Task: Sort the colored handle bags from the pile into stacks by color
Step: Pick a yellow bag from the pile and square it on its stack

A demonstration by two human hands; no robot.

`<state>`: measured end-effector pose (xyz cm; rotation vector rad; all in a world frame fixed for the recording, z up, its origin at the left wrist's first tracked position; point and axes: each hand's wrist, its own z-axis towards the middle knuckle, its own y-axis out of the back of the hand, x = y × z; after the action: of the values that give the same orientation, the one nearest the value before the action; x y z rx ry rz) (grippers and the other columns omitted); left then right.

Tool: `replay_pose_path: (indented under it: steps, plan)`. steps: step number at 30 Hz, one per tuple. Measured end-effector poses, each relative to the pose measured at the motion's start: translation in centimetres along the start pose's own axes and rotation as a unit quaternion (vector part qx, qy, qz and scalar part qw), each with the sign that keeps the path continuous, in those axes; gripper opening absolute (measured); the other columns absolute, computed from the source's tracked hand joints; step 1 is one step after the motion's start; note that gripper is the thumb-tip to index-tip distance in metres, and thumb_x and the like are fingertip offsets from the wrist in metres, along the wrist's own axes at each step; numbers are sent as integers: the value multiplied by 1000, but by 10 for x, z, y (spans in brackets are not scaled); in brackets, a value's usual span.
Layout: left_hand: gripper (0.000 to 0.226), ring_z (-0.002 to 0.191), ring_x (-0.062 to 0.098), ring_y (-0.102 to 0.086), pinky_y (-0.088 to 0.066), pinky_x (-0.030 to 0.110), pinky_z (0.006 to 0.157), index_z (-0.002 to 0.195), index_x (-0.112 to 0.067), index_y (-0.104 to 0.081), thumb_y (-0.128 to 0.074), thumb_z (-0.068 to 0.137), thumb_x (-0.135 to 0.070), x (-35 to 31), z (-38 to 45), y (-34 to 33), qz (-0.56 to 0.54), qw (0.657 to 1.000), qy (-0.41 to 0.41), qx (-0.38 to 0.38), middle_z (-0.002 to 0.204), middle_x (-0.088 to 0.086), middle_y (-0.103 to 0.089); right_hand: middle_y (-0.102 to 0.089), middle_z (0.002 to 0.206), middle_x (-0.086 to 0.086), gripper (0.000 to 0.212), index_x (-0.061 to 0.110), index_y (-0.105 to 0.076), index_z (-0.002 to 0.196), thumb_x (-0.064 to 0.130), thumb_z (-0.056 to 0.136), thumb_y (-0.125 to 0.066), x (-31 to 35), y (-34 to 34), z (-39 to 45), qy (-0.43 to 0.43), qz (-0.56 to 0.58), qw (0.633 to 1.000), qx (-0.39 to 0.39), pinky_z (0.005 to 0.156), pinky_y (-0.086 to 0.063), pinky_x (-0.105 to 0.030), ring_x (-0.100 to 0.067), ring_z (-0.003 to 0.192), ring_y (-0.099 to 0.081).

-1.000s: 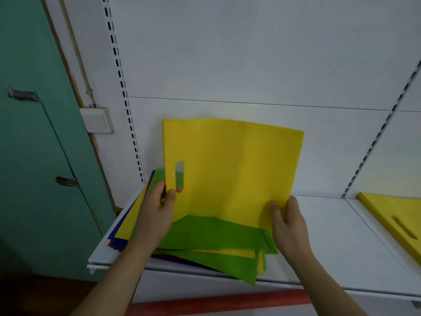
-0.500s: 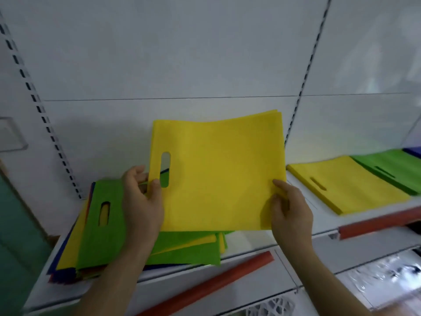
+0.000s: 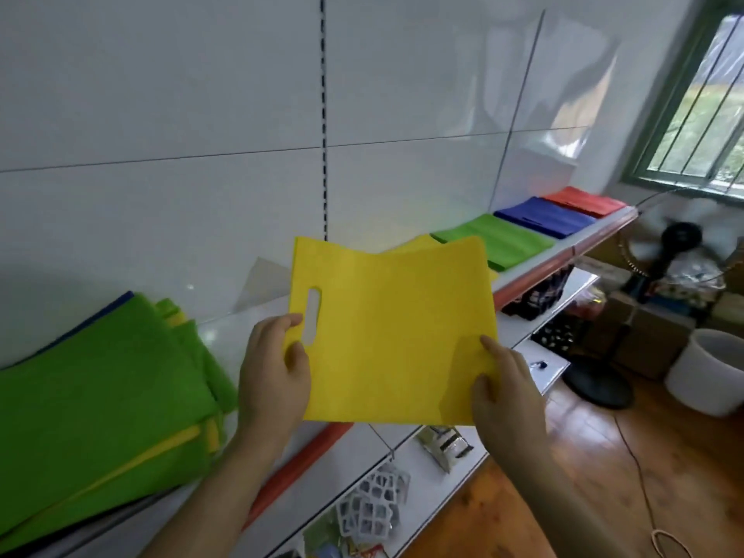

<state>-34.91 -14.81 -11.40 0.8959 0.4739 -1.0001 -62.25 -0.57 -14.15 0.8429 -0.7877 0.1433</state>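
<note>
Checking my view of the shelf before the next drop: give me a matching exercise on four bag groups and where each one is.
Things:
1. yellow bag
2. mixed pile
3. blue stack
4. red stack

Places:
A. far end of the shelf, nearest the window
B. held in both hands
C. left end of the shelf
D. between the green stack and the red one

Pairs: 1-B, 2-C, 3-D, 4-A

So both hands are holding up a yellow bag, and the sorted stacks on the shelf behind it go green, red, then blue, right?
Not quite. In the head view the stacks behind the yellow bag run green, blue, then red.
</note>
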Motion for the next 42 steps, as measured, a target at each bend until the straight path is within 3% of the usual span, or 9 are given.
replay_pose_path:
  steps: [4, 7, 11, 15, 19, 21, 25, 33, 42]
  plan:
    - [34, 113, 14, -55, -41, 25, 88, 131, -17, -63, -58, 100, -3, -39, -5, -63, 9, 999, -9, 33, 130, 0, -58, -49, 134, 11, 45, 28, -53, 146, 10, 104, -51, -56, 39, 23, -20, 3, 1000, -16, 61, -38, -22, -1, 87, -57]
    - [35, 115, 19, -56, -43, 29, 88, 135, -18, -61, -56, 103, -6, -68, -12, -115, 7, 998, -5, 59, 135, 2, -56, -49, 139, 8, 45, 26, -54, 145, 9, 104, -52, -98, 70, 44, -21, 0, 1000, -20, 62, -43, -32, -6, 81, -55]
    - [40, 119, 17, -53, -42, 29, 88, 141, -18, -58, -54, 103, -7, -93, -20, -168, 16, 997, 19, 77, 139, 2, -53, -47, 144, 6, 47, 23, -52, 149, 9, 104, -50, -143, 99, 74, -30, -11, 999, -6, 69, -51, -42, -9, 87, -55]
    - [41, 109, 10, -50, -41, 31, 82, 142, -19, -57, -54, 103, -7, -102, -21, -201, 32, 995, 41, 80, 141, 3, -51, -44, 143, 5, 49, 21, -47, 152, 10, 104, -48, -169, 104, 105, -10, -15, 999, 30, 64, -47, -38, -7, 83, -56]
    - [38, 94, 0, -43, -37, 26, 79, 138, -18, -59, -55, 102, -6, -98, -5, -222, 58, 995, 57, 54, 136, 2, -54, -41, 142, 7, 58, 21, -43, 155, 7, 99, -49, -184, 86, 141, -5, -20, 998, 57, 63, -45, -33, -13, 85, -58]
    - [35, 94, 3, -45, -37, 27, 80, 134, -17, -61, -57, 101, -6, -90, 8, -230, 74, 995, 63, 38, 134, 4, -55, -42, 144, 7, 58, 21, -46, 154, 4, 98, -51, -186, 71, 162, 14, -11, 998, 60, 70, -48, -35, -19, 96, -58]
    - [35, 112, 22, -57, -41, 29, 84, 135, -14, -62, -58, 100, -8, -69, 39, -250, 93, 992, 87, 9, 135, 5, -55, -48, 144, 4, 53, 17, -53, 149, 3, 98, -53, -185, 41, 214, 52, -7, 997, 57, 77, -53, -40, -22, 103, -58]
    - [45, 120, 26, -58, -50, 35, 91, 139, -11, -61, -63, 94, -12, -35, 88, -275, 154, 978, 138, 0, 136, 6, -55, -48, 147, 2, 51, 16, -53, 149, 6, 99, -52, -171, -16, 314, 127, -43, 987, 90, 78, -55, -42, -24, 106, -58]
    - [55, 127, 30, -50, -49, 43, 100, 146, -10, -54, -60, 98, -35, -18, 98, -294, 288, 930, 223, 44, 143, 6, -51, -57, 137, -14, 53, 2, -57, 143, -1, 90, -59, -191, -94, 376, 219, -98, 957, 165, 85, -57, -49, -40, 113, -59]
